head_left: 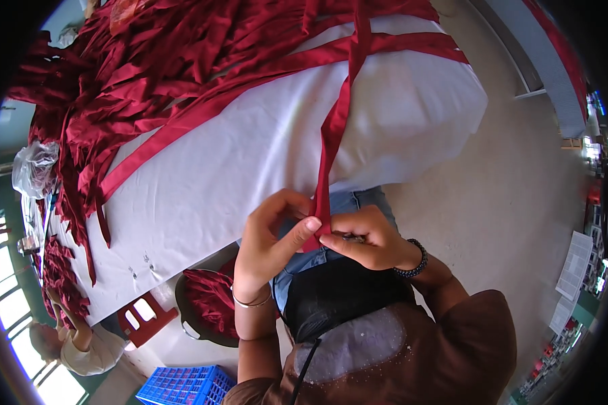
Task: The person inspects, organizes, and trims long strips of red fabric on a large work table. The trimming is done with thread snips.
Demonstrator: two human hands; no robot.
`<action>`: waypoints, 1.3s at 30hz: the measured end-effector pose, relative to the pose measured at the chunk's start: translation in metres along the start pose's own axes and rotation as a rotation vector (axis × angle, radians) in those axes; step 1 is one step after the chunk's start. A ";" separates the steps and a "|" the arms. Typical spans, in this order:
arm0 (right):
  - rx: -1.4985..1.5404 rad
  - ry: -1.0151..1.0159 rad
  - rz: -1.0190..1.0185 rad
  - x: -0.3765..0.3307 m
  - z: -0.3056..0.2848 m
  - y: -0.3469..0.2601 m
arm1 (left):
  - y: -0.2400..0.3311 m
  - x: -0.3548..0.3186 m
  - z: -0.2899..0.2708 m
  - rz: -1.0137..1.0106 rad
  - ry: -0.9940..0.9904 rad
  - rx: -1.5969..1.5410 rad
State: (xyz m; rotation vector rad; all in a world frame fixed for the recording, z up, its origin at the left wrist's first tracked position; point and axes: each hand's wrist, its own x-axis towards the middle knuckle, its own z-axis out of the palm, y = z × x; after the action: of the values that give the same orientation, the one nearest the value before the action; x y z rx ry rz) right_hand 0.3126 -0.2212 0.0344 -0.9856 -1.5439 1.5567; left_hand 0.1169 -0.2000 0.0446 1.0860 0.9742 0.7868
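A long dark red fabric strip runs from the table down to my hands in front of my waist. My left hand pinches its lower end between thumb and fingers. From the other side, my right hand grips the same end, its thumb close to my left thumb. A small metallic thing shows among the right fingers; its kind is too hidden to tell. Beyond my hands, a large heap of similar red strips covers the far and left parts of the table.
White cloth covers the table. To my left stand a dark tub with red fabric in it, a red plastic stool and a blue crate. Another person reaches toward red fabric at the table's left end. A clear plastic bag hangs there.
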 end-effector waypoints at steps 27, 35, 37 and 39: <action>0.559 0.318 0.260 0.014 -0.009 0.005 | -0.016 -0.029 0.012 0.003 0.278 -0.132; 0.418 0.200 0.153 0.013 -0.006 -0.010 | -0.003 -0.004 0.010 0.235 0.043 -0.039; 0.385 0.218 0.141 0.009 -0.002 -0.012 | -0.002 0.002 0.019 0.205 0.087 -0.171; 0.374 0.222 0.171 0.003 0.000 -0.009 | -0.004 0.001 0.022 0.124 0.202 -0.339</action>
State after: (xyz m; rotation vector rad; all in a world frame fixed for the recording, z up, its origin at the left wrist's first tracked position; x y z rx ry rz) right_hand 0.3107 -0.2184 0.0428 -1.0508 -0.9924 1.7094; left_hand 0.1377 -0.2076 0.0437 0.7879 0.9057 1.1359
